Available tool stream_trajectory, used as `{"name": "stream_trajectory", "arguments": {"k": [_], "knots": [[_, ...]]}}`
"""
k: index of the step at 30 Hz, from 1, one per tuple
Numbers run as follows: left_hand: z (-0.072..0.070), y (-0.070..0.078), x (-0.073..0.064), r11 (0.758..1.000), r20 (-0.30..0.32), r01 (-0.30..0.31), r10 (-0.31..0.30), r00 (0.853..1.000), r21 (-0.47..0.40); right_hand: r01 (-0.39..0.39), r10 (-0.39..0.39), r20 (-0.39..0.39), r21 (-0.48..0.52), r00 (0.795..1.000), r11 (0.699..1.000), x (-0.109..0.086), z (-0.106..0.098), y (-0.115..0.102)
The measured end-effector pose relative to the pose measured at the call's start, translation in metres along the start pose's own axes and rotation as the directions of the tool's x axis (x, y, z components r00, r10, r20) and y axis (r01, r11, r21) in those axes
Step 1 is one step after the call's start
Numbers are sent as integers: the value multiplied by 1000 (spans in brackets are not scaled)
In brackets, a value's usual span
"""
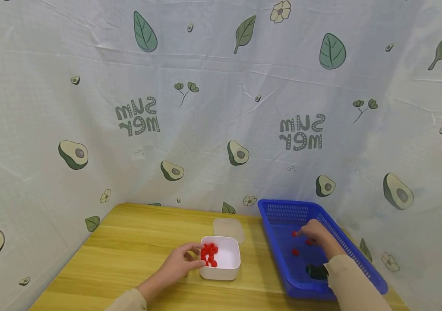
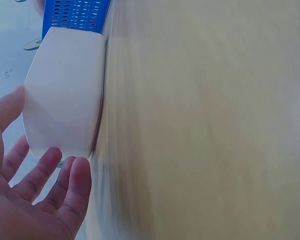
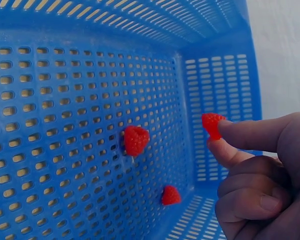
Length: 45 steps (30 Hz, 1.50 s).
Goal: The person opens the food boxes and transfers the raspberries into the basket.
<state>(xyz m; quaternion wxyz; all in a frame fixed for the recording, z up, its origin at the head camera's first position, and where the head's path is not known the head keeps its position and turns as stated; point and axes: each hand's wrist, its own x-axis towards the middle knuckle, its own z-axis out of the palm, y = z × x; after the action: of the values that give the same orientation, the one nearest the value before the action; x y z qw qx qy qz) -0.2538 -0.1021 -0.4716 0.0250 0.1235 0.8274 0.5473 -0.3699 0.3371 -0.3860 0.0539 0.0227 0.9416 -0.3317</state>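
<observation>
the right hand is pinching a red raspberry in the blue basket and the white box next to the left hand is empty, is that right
Not quite: the white box isn't empty. The head view shows several red raspberries in it. The rest holds: the right hand is pinching a red raspberry in the blue basket, and the box is next to the left hand.

Your left sleeve, bottom left, and right sleeve, lower right, are plain pale beige; your left hand and right hand are bare.
</observation>
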Motion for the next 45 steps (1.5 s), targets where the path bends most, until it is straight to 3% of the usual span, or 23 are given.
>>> {"name": "stream_trajectory", "arguments": {"k": [13, 23, 33, 45], "knots": [[0, 0, 2, 1000, 0, 6, -6, 1000, 5, -68, 67, 35, 40, 997, 997, 2, -3, 5], [0, -1, 2, 1000, 0, 13, -13, 1000, -4, -40, 40, -7, 10, 999, 999, -4, -2, -2], [0, 0, 2, 1000, -8, 4, -4, 1000, 2, 137, -138, 14, 39, 990, 990, -17, 3, -40], [1, -1, 1, 1000, -11, 6, -6, 1000, 9, 145, -156, 70, 138, 985, 980, -33, 21, -84]]}}
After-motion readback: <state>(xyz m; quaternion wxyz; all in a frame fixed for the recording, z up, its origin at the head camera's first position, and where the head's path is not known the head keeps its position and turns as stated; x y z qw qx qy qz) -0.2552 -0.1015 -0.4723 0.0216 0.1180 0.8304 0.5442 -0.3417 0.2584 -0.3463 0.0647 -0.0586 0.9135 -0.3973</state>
